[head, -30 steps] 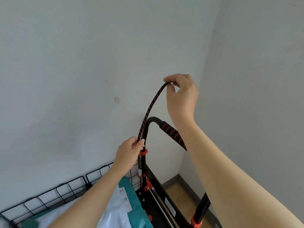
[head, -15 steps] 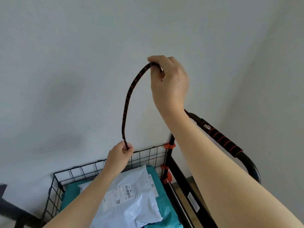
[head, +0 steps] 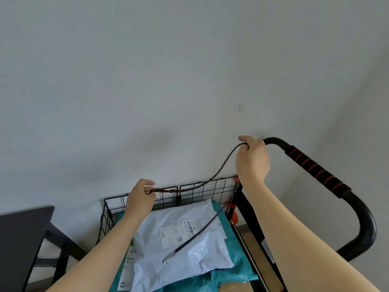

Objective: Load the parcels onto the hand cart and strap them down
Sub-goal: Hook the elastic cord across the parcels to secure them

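Note:
A black-and-red bungee cord (head: 221,169) runs between my two hands above the cart. My left hand (head: 140,197) pinches one end at the wire basket's far rim (head: 202,184). My right hand (head: 251,160) grips the cord higher up, close to the cart's black handle (head: 315,171) with red rings. A loose length of cord with a metal hook (head: 168,258) hangs down over the white parcel (head: 179,239). The white parcel lies on teal parcels (head: 233,272) inside the cart.
A dark table (head: 19,239) stands at the lower left, next to the basket. The grey wall is right behind the cart. A cardboard box corner (head: 235,287) shows at the bottom, and wooden floor lies to the right of the cart frame.
Both hands have dropped and spread apart. The cord now stretches nearly level along the basket's far rim instead of hanging as a tall loop, and its hooked end dangles over the white parcel.

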Motion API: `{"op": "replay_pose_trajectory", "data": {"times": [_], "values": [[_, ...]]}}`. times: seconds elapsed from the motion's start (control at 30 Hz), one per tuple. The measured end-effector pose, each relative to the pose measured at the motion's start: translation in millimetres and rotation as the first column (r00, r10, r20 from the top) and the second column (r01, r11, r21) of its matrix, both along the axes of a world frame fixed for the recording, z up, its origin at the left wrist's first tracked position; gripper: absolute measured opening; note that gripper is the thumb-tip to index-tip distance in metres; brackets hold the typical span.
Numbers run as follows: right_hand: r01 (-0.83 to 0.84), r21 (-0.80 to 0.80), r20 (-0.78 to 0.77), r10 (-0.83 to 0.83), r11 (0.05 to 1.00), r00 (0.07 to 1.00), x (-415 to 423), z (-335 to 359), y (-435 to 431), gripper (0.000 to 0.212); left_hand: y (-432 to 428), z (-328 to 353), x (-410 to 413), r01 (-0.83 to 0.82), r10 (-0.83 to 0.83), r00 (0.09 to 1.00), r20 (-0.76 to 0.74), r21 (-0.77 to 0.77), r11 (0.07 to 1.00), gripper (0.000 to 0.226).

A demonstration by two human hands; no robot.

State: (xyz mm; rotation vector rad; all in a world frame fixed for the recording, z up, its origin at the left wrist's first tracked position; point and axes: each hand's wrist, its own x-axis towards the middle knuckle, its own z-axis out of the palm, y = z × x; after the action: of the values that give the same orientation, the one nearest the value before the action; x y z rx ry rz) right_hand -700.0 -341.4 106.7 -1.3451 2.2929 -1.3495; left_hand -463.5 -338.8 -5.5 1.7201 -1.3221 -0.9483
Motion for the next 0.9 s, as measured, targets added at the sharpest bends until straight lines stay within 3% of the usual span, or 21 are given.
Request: {"op": "replay_pose_trajectory", "data": {"times": [0.17, 0.37, 0.47, 0.57, 0.7, 0.8, 0.9], "values": [[-0.028, 0.065, 0.003, 0.028, 0.997, 1.000, 17.6, -16.4, 3.8, 0.042, 6.6, -1.6, 12.8, 0.017, -0.016, 0.999, 0.032, -0.044, 0.999, 0.006], [0.064, 0.077, -0.007, -0.063, 0.995, 0.998, 19.1, -27.5, 10.0, 0.040, 9.7, -3.2, 21.9, 0.147, -0.140, 0.980, -0.142, 0.041, 0.988, 0.012], [-0.029, 0.257, -0.035, 0.039, 0.966, 0.999, 15.7, -32.1, 9.3, 0.036, 6.7, -7.3, 20.5, 0.217, -0.216, 0.976, -0.040, 0.040, 0.975, 0.015], [-0.195, 0.539, -0.089, 0.285, 0.820, 0.954, 19.4, -45.8, 7.0, 0.034, 3.0, -6.2, 14.0, 0.294, -0.295, 0.953, 0.065, 0.029, 0.955, 0.023], [-0.235, 0.529, -0.116, 0.344, 0.816, 0.932, 24.7, -65.9, -1.3, 0.038, -9.4, 1.0, 8.8, 0.275, -0.275, 0.930, 0.243, 0.032, 0.961, 0.020], [-0.472, 0.419, 0.134, 0.461, 0.776, 0.877, 36.0, -67.1, -13.0, 0.026, -20.4, 8.4, 5.6, 0.278, -0.277, 0.906, 0.320, 0.044, 0.960, 0.021], [-0.720, 0.321, 0.510, 0.528, 0.616, 0.679, 55.5, -63.5, -18.5, 0.023, -32.9, 11.7, -3.5, 0.296, -0.297, 0.878, 0.376, 0.062, 0.953, 0.022]]}}
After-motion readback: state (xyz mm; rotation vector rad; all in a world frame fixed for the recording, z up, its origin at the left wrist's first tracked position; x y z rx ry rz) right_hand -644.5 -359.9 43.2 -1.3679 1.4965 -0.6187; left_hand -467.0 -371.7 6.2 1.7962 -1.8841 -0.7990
